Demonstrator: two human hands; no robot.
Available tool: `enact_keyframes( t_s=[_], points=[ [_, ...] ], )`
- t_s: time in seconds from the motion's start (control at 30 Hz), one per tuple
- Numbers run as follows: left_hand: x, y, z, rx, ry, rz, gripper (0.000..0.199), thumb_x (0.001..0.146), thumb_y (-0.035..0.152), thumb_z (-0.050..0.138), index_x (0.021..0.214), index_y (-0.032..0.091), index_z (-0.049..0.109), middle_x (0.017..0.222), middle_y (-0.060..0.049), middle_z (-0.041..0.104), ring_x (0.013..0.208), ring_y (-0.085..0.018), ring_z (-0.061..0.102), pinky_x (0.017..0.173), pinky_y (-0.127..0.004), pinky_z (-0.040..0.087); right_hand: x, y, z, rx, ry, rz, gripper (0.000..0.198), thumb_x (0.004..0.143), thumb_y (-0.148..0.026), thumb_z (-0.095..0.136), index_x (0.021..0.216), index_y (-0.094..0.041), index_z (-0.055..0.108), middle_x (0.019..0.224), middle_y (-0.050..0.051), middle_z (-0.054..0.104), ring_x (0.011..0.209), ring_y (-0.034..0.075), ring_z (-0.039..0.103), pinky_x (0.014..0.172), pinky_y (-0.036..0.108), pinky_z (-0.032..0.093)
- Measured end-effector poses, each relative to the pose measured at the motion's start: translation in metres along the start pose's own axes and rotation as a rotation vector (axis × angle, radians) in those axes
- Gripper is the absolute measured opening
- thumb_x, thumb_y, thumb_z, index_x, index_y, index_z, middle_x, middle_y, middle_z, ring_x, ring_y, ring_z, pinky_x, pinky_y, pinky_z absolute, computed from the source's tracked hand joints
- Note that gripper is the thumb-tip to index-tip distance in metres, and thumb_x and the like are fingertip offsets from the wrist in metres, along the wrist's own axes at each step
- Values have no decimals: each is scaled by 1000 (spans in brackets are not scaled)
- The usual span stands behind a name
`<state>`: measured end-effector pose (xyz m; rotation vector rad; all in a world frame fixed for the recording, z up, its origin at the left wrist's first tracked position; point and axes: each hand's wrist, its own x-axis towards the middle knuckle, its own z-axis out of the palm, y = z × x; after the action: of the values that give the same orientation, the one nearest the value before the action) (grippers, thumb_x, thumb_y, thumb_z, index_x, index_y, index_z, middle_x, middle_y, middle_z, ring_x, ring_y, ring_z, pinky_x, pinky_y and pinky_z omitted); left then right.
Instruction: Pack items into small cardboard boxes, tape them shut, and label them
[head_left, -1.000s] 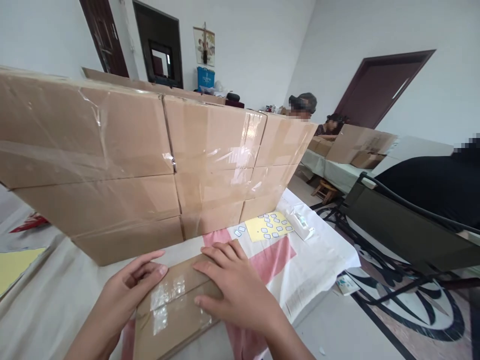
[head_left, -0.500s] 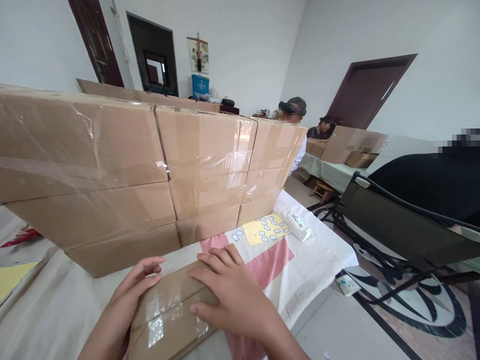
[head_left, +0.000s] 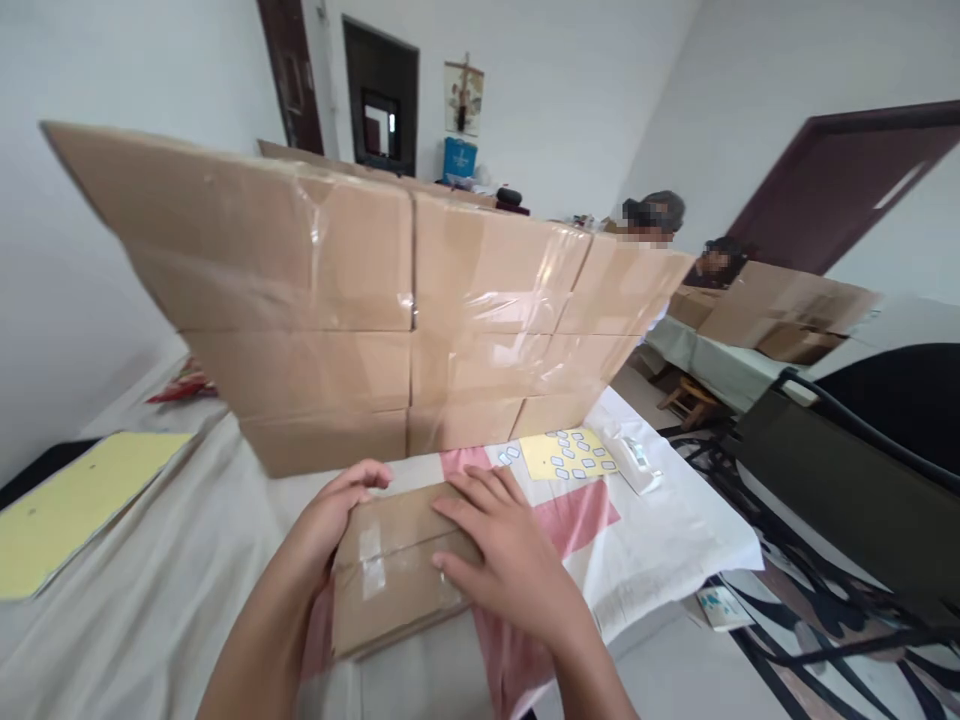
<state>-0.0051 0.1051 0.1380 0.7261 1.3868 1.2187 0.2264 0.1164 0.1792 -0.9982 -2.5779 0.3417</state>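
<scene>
A flat cardboard box (head_left: 405, 575) with strips of clear tape on its top lies on the cloth-covered table. My left hand (head_left: 337, 515) is closed around its far left corner, fingers bent. Palm down, my right hand (head_left: 499, 545) rests on the right part of the box's top, fingers spread. Just beyond both hands stands a wide cardboard screen (head_left: 480, 320), creased into panels and covered with shiny clear tape.
Right of the screen lie a yellow sheet (head_left: 536, 455) with small blue-edged stickers and a white tape dispenser (head_left: 637, 465). Another yellow sheet (head_left: 90, 510) is at the left. A dark folding chair (head_left: 840, 490) stands right; people sit farther back behind cardboard.
The view has swung left and drawn back, so more of the screen and left table show. Both hands keep their places on the box.
</scene>
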Motion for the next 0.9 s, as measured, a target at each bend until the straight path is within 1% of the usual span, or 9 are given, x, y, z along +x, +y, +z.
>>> enact_keyframes(
  t_s=[0.13, 0.27, 0.33, 0.4, 0.47, 0.6, 0.7, 0.8, 0.9],
  points=[
    [-1, 6, -2, -11, -103, 48, 25, 50, 24, 54, 73, 21, 65, 68, 3, 59, 57, -13, 45, 52, -24, 30, 1, 0, -1, -42, -12, -32, 42, 98, -42, 62, 136, -27, 62, 153, 6, 53, 144, 27, 43, 124, 53, 27],
    [5, 0, -4, -83, -108, 50, 27, 50, 23, 52, 72, 20, 67, 72, 0, 63, 59, -14, 49, 53, -25, 32, 2, -6, 5, -76, 15, -102, 27, 102, -28, 55, 125, -28, 69, 147, 4, 60, 140, 28, 47, 118, 55, 36],
    [8, -6, -5, -119, -93, 58, 28, 49, 23, 52, 72, 20, 66, 74, 0, 64, 61, -14, 51, 54, -25, 33, 2, -13, 12, -107, 39, -124, 31, 102, -16, 48, 121, -28, 70, 142, 2, 64, 137, 26, 50, 117, 55, 37],
    [10, -10, -5, -149, -81, 67, 28, 49, 23, 51, 72, 19, 66, 76, 0, 64, 62, -14, 52, 55, -25, 34, 2, -23, 20, -158, 38, -148, 38, 101, -10, 44, 125, -28, 68, 142, 2, 64, 137, 26, 51, 118, 58, 34],
    [11, -12, -5, -167, -69, 77, 27, 50, 23, 51, 71, 19, 66, 74, 0, 64, 61, -13, 51, 55, -25, 34, 2, -32, 26, -205, 22, -174, 41, 102, -12, 44, 134, -28, 64, 147, 2, 61, 139, 28, 49, 119, 61, 32],
    [10, -13, -5, -175, -46, 93, 25, 49, 21, 50, 68, 18, 67, 72, 0, 62, 62, -13, 49, 56, -25, 34, 2, -42, 32, -246, -15, -188, 42, 104, -31, 48, 146, -33, 55, 156, 2, 51, 144, 32, 43, 117, 63, 33],
    [10, -14, -4, -177, -29, 90, 25, 50, 20, 50, 67, 18, 67, 69, 1, 61, 60, -13, 47, 56, -25, 33, 3, -42, 33, -242, -11, -222, 39, 104, -38, 51, 142, -33, 59, 155, 3, 51, 144, 34, 43, 114, 63, 36],
    [10, -16, -4, -182, 3, 88, 24, 51, 20, 49, 67, 19, 67, 67, 2, 59, 59, -12, 46, 56, -25, 33, 4, -38, 35, -208, 48, -278, 35, 103, -42, 53, 133, -30, 66, 154, 5, 53, 139, 33, 48, 111, 59, 41],
    [10, -16, -4, -182, 26, 89, 24, 51, 20, 50, 66, 19, 67, 66, 2, 58, 59, -12, 46, 56, -25, 33, 3, -36, 37, -171, 99, -332, 31, 102, -43, 56, 125, -27, 70, 150, 5, 57, 135, 30, 51, 110, 55, 42]
  ],
)
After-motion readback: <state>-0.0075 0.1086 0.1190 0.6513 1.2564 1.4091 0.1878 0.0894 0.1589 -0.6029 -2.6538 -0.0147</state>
